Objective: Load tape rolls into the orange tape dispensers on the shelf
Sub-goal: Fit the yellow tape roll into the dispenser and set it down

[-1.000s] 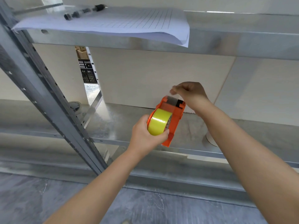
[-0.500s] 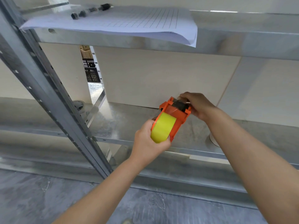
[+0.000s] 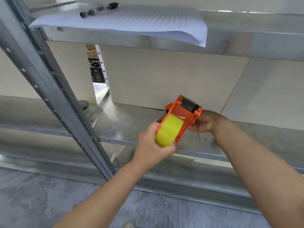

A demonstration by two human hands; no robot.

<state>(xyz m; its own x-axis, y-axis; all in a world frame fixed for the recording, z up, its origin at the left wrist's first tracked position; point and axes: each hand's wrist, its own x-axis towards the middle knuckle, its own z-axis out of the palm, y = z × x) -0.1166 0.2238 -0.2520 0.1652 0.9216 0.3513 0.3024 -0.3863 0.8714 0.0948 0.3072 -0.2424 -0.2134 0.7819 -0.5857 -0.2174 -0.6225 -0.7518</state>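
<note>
Orange plastic tape dispenser [image 3: 184,112], with a yellow tape roll [image 3: 168,130] seated in it, is held above the grey metal shelf [image 3: 131,122]. The left hand [image 3: 153,145] wraps the roll and the right hand [image 3: 204,121] clasps the frame beneath the black roller [image 3: 189,104]. If the roll turns, the tape end could likely stick to itself or miss that roller.

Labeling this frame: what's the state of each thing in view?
orange tape dispenser: held in both hands, roller end up.
yellow tape roll: seated in the dispenser.
left hand: grips the roll and dispenser.
right hand: grips the dispenser's right side.
lined paper: flat on upper shelf, corner overhanging.
pen: lying on the paper.
</note>
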